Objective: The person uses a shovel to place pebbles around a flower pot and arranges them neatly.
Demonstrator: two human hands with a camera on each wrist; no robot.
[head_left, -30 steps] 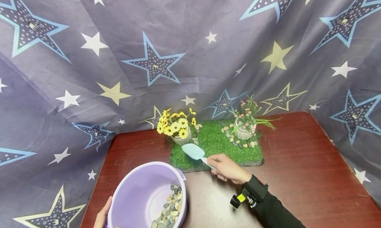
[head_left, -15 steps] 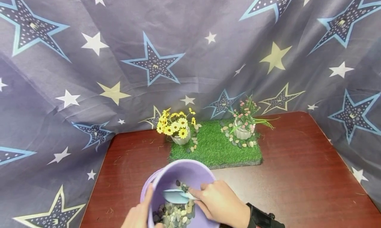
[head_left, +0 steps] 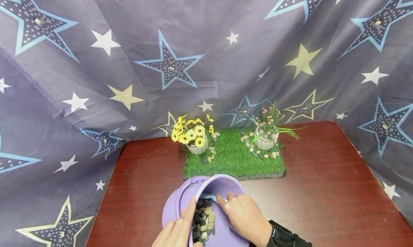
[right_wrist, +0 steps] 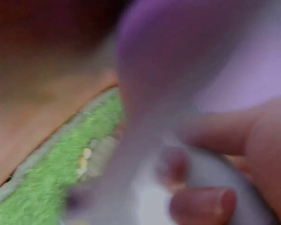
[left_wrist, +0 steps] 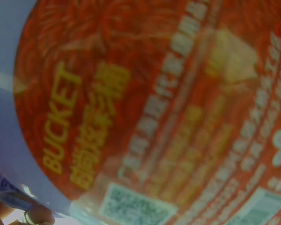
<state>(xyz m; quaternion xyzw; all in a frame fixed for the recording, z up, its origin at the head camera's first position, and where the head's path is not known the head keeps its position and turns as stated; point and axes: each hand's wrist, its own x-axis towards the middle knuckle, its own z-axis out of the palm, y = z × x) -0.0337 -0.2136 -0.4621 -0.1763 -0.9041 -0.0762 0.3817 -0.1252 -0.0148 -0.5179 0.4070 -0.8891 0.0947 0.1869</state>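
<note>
A lilac bucket (head_left: 224, 184) is tipped on its side toward the person, with grey, black and cream pebbles (head_left: 204, 220) lying along its inner wall. My left hand (head_left: 177, 227) grips the rim on the left. My right hand (head_left: 245, 216) reaches into the mouth, holding a light-blue scoop (head_left: 209, 196) by its handle. Most of the blade is hidden by the rim and the fingers. Close up in the left wrist view is the bucket's red label (left_wrist: 131, 108). Motion blurs the right wrist view, where my right fingers (right_wrist: 201, 206) curl round a whitish handle.
Behind the bucket lies a green turf mat (head_left: 232, 161). It bears a pot of yellow flowers (head_left: 193, 136) and a pot of pink flowers (head_left: 266, 139), with pebbles beside them. The red-brown table (head_left: 329, 182) ends at a star-print cloth (head_left: 209, 71).
From over the turf, the scoop has gone down into the bucket with my right hand. The bucket has shifted right and tipped further, and my left hand has moved right with it.
</note>
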